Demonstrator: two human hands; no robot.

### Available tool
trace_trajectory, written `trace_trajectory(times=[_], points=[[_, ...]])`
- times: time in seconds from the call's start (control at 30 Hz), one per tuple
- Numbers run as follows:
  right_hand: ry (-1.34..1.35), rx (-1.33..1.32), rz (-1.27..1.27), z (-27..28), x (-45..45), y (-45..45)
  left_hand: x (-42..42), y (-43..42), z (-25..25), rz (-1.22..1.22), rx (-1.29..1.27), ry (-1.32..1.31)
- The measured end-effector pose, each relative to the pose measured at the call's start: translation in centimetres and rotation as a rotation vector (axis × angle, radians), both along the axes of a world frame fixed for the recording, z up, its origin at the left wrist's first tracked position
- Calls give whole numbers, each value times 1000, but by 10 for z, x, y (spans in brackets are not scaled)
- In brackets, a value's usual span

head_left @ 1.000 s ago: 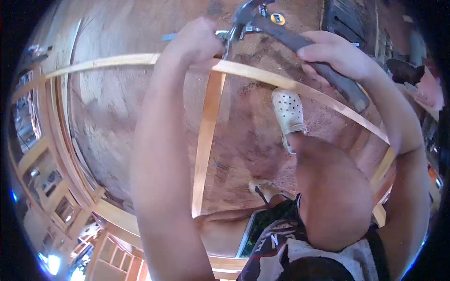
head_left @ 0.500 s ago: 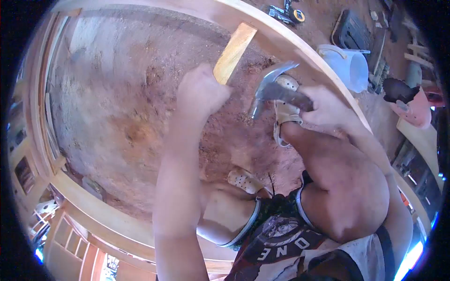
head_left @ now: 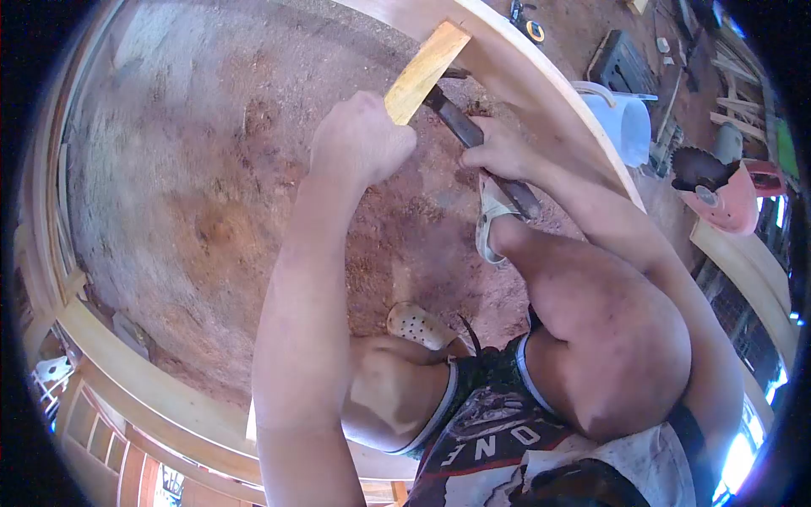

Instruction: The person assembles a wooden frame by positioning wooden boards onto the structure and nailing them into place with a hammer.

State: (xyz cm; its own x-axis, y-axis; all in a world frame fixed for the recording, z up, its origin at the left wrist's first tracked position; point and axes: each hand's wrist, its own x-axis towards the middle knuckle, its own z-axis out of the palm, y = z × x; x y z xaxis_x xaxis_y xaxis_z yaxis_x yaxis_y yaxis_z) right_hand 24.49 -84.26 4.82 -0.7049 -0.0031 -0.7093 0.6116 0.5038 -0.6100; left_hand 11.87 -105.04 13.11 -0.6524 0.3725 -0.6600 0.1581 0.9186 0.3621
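My left hand (head_left: 359, 139) is closed around the lower end of a short wooden piece (head_left: 427, 72), whose upper end meets the inner side of a long curved wooden board (head_left: 541, 63). Just to the right, my right hand (head_left: 504, 152) grips the dark handle of a hammer (head_left: 460, 121). The hammer's head lies partly hidden behind the wooden piece, near the board. Its handle slants down to the right, over my light clog (head_left: 492, 207).
Beyond the board lie a white bucket (head_left: 625, 127), a dark case (head_left: 623, 63), a tape measure (head_left: 534, 31) and a circular saw (head_left: 725, 198). Wooden frame parts (head_left: 152, 363) curve along the lower left. My other clog (head_left: 418, 327) rests on the dirt floor.
The hammer has swung up and left, its head now behind the wooden piece. My left hand stays on that piece. Compared with the earliest frame, the view has shifted and both hands are lower.
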Motion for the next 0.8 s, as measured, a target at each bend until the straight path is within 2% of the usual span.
trace_trajectory(times=[0.1,0.2,0.27,0.37,0.5,0.6,0.8], points=[[125,74,-4,-6,-1,-9,-1,0,-2,-9,24,0],[197,-18,-126,-14,5,-20,0,0,3,-11,26,17],[371,-54,-231,-36,13,-26,0,1,3,2,25,28],[241,-136,-291,-36,11,-34,-1,2,-1,-41,25,34],[245,-144,-322,-29,9,-40,-1,3,-3,-38,30,23],[302,-21,-268,-38,9,-40,-1,2,-3,-43,38,38],[286,-128,-306,-8,5,-47,-2,-2,-11,-46,83,47]])
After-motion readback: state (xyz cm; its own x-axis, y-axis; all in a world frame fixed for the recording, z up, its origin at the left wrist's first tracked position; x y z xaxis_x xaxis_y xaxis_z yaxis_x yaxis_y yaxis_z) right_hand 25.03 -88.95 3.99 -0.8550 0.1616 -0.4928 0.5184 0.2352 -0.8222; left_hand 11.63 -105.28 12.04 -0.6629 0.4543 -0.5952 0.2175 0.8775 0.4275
